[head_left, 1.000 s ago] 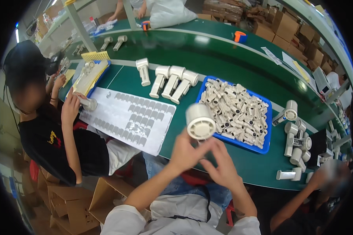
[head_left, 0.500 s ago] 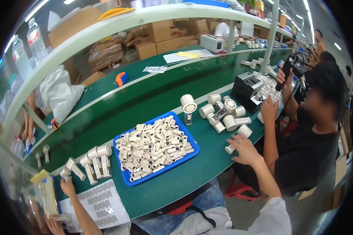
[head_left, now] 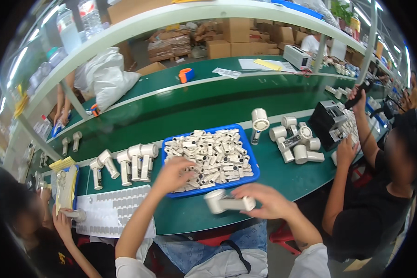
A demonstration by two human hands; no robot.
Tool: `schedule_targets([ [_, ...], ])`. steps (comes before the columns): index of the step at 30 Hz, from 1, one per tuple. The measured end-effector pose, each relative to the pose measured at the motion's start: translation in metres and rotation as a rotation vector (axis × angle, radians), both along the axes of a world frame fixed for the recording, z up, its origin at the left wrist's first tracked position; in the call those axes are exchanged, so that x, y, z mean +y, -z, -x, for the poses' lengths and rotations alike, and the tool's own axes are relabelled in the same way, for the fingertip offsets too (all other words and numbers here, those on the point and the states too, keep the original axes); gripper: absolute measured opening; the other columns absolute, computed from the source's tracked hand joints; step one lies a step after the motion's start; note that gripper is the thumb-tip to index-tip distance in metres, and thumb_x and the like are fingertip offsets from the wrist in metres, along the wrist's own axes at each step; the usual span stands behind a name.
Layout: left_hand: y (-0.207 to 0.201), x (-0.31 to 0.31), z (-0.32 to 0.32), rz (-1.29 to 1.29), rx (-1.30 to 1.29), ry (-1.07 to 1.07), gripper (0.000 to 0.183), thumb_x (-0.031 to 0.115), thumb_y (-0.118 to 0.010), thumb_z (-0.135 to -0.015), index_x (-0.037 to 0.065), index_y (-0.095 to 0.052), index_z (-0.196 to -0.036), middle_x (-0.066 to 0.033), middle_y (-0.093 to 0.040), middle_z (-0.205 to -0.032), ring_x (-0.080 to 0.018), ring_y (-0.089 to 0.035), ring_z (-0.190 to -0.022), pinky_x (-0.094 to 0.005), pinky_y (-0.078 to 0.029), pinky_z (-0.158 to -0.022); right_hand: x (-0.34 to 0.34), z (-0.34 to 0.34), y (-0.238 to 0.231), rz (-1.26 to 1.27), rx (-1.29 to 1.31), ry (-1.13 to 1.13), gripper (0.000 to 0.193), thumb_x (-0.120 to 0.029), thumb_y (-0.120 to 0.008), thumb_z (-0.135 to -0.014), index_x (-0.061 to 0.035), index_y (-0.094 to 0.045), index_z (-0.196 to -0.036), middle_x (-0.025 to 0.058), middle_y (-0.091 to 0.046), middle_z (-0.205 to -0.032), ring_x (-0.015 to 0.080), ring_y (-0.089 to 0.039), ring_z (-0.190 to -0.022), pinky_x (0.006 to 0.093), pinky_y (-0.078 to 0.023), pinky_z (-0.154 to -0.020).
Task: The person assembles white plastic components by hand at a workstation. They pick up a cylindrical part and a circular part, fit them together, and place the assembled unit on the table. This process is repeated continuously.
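Note:
In my right hand [head_left: 269, 200] is a white handheld fan [head_left: 215, 201], gripped by the handle end, with its round head pointing left above the front table edge. My left hand [head_left: 175, 173] reaches over the near left of a blue tray [head_left: 257, 173], thumb and fingers apart. Small white elongated parts [head_left: 217, 148], some with dark spots, are heaped in that tray. Whether my left fingertips touch any of these parts, I cannot tell.
Several white fans [head_left: 136, 162] stand left of the tray, and a pile of them [head_left: 301, 143] lies right. A sheet of grey pieces [head_left: 118, 208] lies front left. Co-workers sit on both sides; the right one is beside a black box [head_left: 326, 125].
My left hand has moved right from the left row of fans to the tray. My right hand has brought a fan leftward from near the right pile. The view has shifted.

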State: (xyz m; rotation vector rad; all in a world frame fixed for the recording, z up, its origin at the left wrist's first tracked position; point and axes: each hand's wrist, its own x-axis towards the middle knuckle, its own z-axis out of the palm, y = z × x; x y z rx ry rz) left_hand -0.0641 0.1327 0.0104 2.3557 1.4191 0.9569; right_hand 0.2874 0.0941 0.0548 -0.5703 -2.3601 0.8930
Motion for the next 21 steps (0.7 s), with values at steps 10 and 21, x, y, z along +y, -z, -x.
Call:
schedule_targets([
  [10, 0.009, 0.012, -0.044, 0.071, 0.321, -0.068, 0.029, 0.014, -0.077, -0.075, 0.011, -0.075, -0.104, -0.0069, -0.069, -0.108, -0.0291, -0.059, -0.108, -0.0431, -0.046, -0.095, 0.014, 0.016, 0.082, -0.399, -0.056, 0.040, 0.044, 0.003, -0.065, -0.078, -0.0143, -0.062, -0.119, 0.0144, -0.057, -0.132, 0.0349, -0.059, -0.112, 0.0436, -0.050, -0.091],
  [21, -0.008, 0.007, -0.063, -0.265, -0.061, -0.190, 0.022, 0.007, -0.073, -0.082, 0.005, -0.073, -0.104, -0.0126, -0.070, -0.101, -0.0326, -0.065, -0.094, -0.0409, -0.053, -0.082, 0.010, -0.006, 0.084, -0.205, -0.055, 0.016, 0.049, -0.011, -0.073, -0.086, -0.0228, -0.063, -0.133, 0.0171, -0.051, -0.136, 0.0351, -0.055, -0.118, 0.0422, -0.048, -0.097],
])
